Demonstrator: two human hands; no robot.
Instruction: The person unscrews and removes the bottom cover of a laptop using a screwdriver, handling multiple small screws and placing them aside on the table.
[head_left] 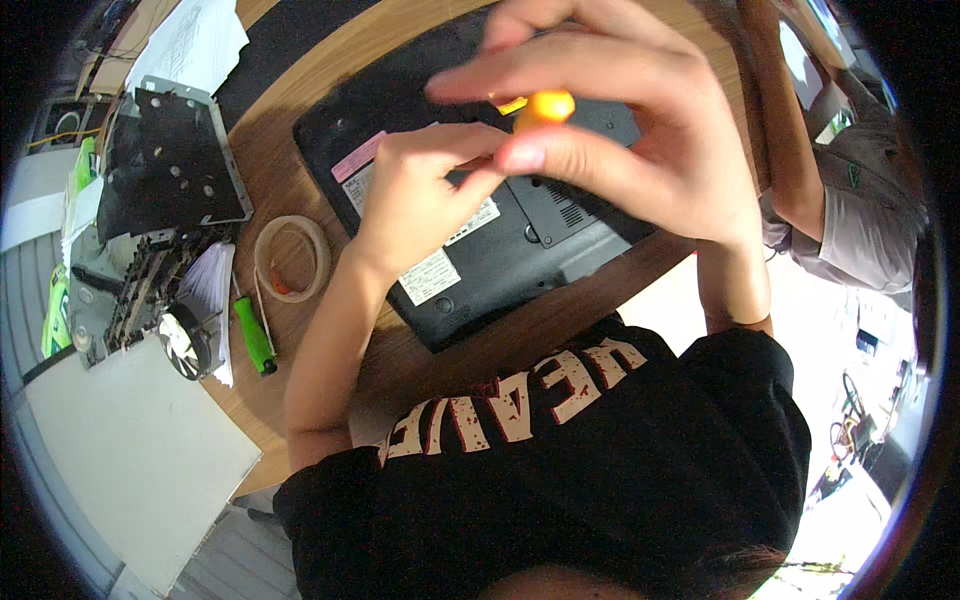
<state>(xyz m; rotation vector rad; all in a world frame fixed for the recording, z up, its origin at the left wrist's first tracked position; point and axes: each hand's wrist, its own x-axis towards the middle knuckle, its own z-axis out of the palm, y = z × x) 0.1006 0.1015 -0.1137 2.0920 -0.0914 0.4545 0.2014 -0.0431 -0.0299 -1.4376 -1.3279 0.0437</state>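
A black laptop (pixel 480 275) lies upside down on the wooden table, with labels and a vent grille on its underside. Above it, a yellow-orange screwdriver (pixel 550 106) shows its rounded handle end, while its shaft and tip are hidden. My right hand (pixel 650 120) has the handle between thumb and stretched, slightly blurred fingers. My left hand (pixel 425 190) rests low over the laptop's labels, thumb and forefinger pinched together beside the right thumb. What lies in that pinch is covered.
On the left are a green-handled tool (pixel 254 335), a tape roll (pixel 292 258), a small fan (pixel 184 341) and a dark metal panel (pixel 165 160). A white board (pixel 130 440) lies at the lower left. Another person's arm (pixel 795 130) is at the right.
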